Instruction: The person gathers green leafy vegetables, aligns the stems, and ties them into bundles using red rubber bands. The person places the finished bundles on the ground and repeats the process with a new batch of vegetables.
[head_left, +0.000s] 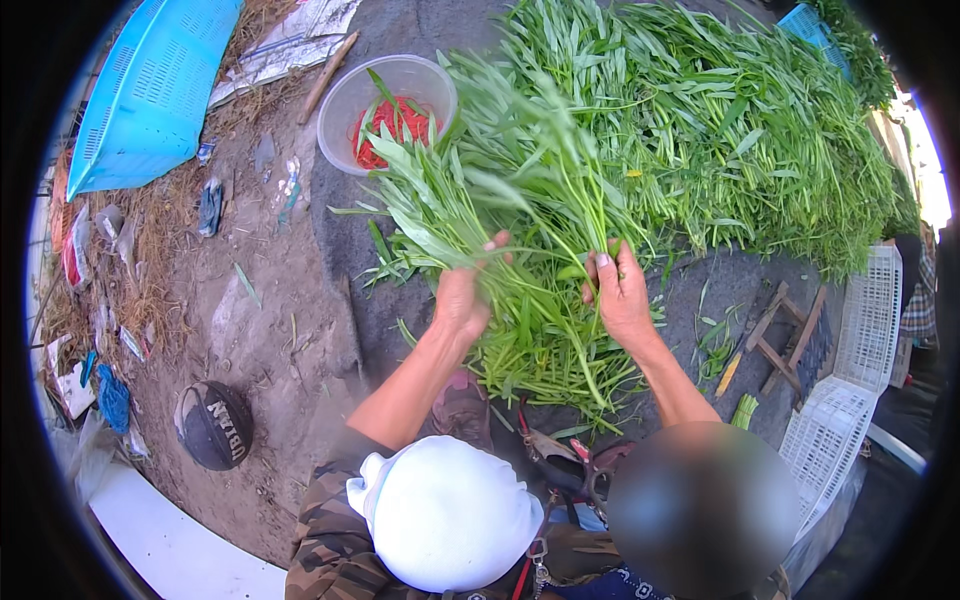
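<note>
My left hand (465, 296) is closed around a bunch of long-leaved greens (442, 202), probably water spinach, with the leaves fanned towards the upper left. In my right hand (624, 292) are several green stems (592, 199), pinched between thumb and fingers. Their leafy tops are blurred. Cut stems (555, 375) lie loose below and between both hands, on a dark ground cloth (390, 337). Beyond the right hand spreads a large heap of the same greens (720, 150). A translucent plastic tub (334, 124) with red rubber bands (401, 127) stands past the left hand.
At the upper left is a blue plastic crate (150, 97). A worn ball (214, 425) rests on bare soil, with scattered litter beyond it. White plastic crates (832, 427) and a small wooden frame (787, 337) stand on the right. A rounded white cloth shape (450, 517) is close below me.
</note>
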